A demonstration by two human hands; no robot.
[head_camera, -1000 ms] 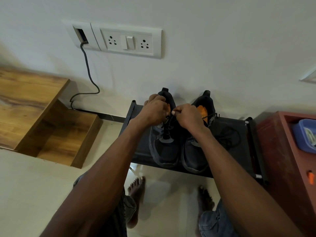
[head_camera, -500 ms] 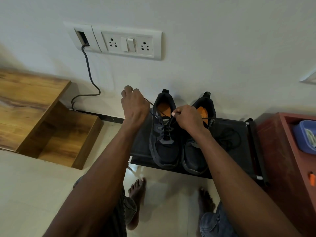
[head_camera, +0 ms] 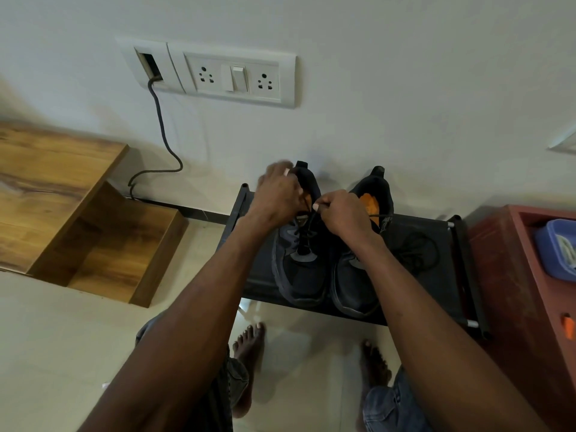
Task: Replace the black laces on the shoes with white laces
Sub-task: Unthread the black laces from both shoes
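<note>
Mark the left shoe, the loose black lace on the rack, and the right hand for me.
left shoe [head_camera: 299,275]: head view, on the toe.
loose black lace [head_camera: 417,251]: head view, on the coil lying on the rack, right of the shoes.
right hand [head_camera: 343,213]: head view, on the back of the hand.

Matt black cloth shoes [head_camera: 300,260]; matt dark rack [head_camera: 436,275]; wood-grain shelf [head_camera: 46,188]; glossy floor tiles [head_camera: 46,353].
</note>
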